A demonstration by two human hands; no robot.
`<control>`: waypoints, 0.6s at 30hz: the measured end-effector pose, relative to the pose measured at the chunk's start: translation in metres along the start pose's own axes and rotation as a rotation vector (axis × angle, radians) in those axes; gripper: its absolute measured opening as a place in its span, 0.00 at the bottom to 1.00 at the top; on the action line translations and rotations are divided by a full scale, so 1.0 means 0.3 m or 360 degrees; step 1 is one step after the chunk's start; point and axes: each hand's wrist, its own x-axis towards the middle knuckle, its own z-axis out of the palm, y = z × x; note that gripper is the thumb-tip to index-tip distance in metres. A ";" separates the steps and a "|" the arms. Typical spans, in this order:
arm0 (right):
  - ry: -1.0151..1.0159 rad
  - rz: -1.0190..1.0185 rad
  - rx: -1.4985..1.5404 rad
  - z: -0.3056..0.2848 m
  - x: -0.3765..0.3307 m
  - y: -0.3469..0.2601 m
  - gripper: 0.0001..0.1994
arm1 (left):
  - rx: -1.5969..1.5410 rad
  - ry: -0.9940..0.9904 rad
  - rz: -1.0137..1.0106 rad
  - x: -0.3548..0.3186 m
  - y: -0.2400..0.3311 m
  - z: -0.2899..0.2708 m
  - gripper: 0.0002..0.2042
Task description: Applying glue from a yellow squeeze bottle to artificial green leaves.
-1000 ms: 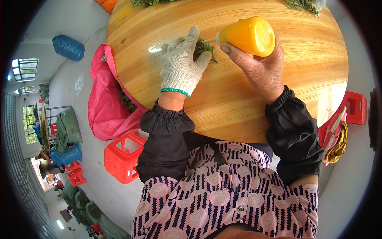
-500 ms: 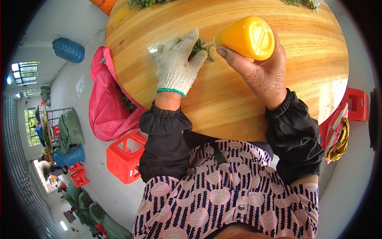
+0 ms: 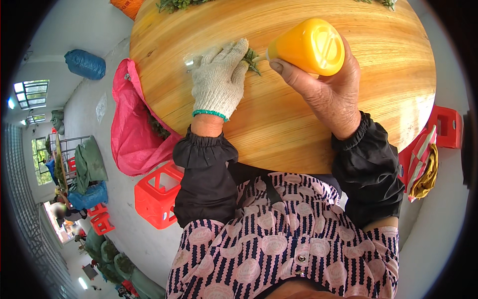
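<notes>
I see the right hand (image 3: 332, 97), fingers clamped on a yellow bottle (image 3: 309, 47). The gloved left hand (image 3: 218, 79) partly covers a green sprig (image 3: 252, 62); its fingers' grip I cannot tell.

We've bare tabletop (image 3: 393, 60) right of the yellow bottle (image 3: 308, 47), past the right hand (image 3: 331, 94). Left of the bottle we're blocked: green sprig (image 3: 252, 62) close by, then gloved left hand (image 3: 218, 79).

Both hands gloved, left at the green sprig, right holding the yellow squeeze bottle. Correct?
No: only the left hand is gloved; the head view shows the right hand bare. The left is at the green sprig and the right holds the yellow squeeze bottle.
</notes>
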 end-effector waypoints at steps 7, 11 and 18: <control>-0.0026 -0.0069 -0.0017 -0.011 -0.007 -0.021 0.19 | 0.0041 0.0015 0.0004 -0.003 0.002 0.002 0.22; -0.0019 -0.0064 -0.0051 -0.020 -0.010 -0.028 0.20 | 0.0000 0.0060 0.0019 0.000 0.000 0.005 0.22; -0.0080 0.0014 -0.0073 -0.042 -0.013 -0.039 0.20 | 0.0043 0.0048 0.0022 0.005 0.005 0.002 0.21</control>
